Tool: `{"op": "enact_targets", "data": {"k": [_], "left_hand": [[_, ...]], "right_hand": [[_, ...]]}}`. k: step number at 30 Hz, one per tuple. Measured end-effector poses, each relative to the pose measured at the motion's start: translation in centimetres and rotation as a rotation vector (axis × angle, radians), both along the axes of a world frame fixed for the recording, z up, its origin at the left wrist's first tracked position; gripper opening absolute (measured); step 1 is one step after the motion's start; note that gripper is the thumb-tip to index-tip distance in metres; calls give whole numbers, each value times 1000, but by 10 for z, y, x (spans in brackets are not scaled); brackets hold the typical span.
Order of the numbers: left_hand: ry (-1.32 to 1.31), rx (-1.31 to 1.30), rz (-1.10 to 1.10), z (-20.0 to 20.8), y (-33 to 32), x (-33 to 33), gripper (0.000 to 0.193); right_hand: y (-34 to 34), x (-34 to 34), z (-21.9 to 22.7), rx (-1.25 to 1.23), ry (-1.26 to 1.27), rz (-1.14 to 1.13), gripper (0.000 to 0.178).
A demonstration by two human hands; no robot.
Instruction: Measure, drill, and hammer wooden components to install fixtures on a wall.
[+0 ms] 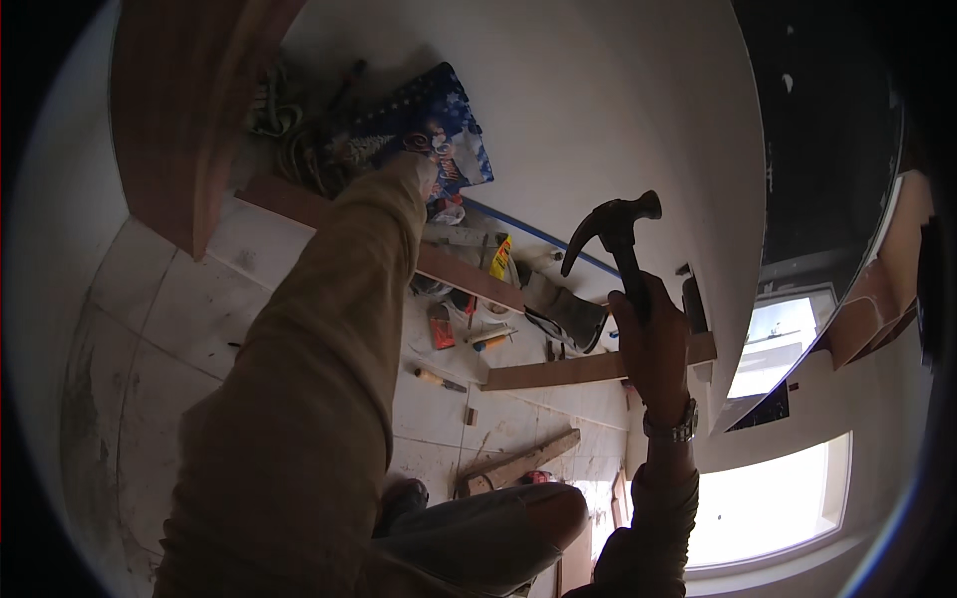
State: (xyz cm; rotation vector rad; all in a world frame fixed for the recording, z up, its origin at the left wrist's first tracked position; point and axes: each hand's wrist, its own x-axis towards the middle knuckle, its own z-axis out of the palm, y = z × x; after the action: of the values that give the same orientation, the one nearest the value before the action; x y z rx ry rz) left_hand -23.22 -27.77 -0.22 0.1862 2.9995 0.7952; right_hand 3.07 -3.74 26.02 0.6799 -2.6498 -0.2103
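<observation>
In my right hand (653,339) is a claw hammer (620,244), gripped by its dark handle with the head raised upward. A metal watch sits on that wrist. My left arm, in a tan sleeve, stretches away to the far wall. There my left hand (419,171) is at a blue printed bag (454,125) with a snowflake pattern. Its fingers are too dim and hidden to make out, so whether it grips the bag does not show. Below the bag lies a wooden strip (464,279), partly behind my sleeve.
A brown wooden panel (164,120) stands at the far left. Tangled rope (309,159) lies beside the bag. A boot (568,309), a red box (441,327) and a wood-handled tool (439,380) lie on the tiles. Boards (558,374) stretch near my right hand and knee.
</observation>
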Motion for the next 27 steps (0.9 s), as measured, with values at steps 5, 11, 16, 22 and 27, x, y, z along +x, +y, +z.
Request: {"op": "enact_targets", "data": {"k": [5, 11, 16, 22, 27], "left_hand": [[-25, -49, 123, 24, 12, 74, 28], [222, -68, -33, 62, 49, 56, 33], [-123, 27, -143, 7, 92, -76, 34], [-422, -243, -401, -106, 92, -213, 39], [-402, -279, -428, -84, 104, -212, 40]], "right_hand": [[-114, 1, -8, -133, -78, 285, 27], [-190, -8, 9, -123, 54, 440, 25], [-220, -22, 15, -65, 118, 398, 23], [-229, -10, 11, -163, 70, 364, 23], [-219, -19, 14, -64, 190, 444, 22]]}}
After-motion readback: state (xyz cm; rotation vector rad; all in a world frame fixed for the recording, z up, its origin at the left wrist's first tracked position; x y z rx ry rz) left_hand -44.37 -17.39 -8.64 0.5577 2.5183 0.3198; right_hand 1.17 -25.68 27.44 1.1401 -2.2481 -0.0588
